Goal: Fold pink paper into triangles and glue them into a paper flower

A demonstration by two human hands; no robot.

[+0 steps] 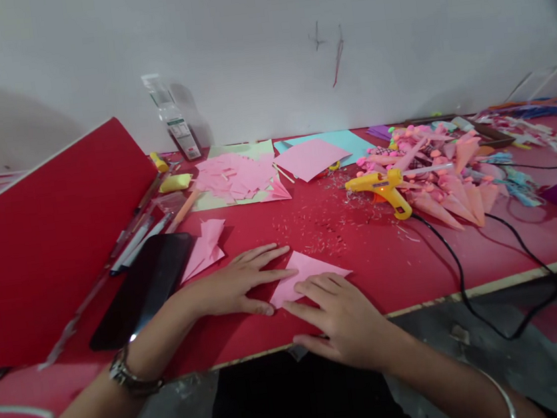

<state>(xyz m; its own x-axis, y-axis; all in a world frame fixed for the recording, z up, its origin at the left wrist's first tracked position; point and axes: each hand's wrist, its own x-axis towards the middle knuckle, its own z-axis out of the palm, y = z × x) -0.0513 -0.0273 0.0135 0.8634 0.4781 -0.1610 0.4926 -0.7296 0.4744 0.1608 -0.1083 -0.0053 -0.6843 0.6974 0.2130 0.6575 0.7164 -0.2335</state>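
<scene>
A pink paper (305,266) with folded, pointed corners lies near the front edge of the red table. From its left side, my left hand (239,282) reaches in with fingers spread, the index fingertip touching the paper. My right hand (338,316) rests over the paper's lower right part, palm down and fingers apart; some of the paper is hidden under it. Left of my left hand are more folded pink pieces (207,247) beside a black phone (144,288).
A yellow glue gun (381,189) with a black cable lies right, by a heap of pink cones (446,183). Behind are pink scraps (234,176), a pink sheet (310,158) and a bottle (175,123). A large red board (55,241) stands left.
</scene>
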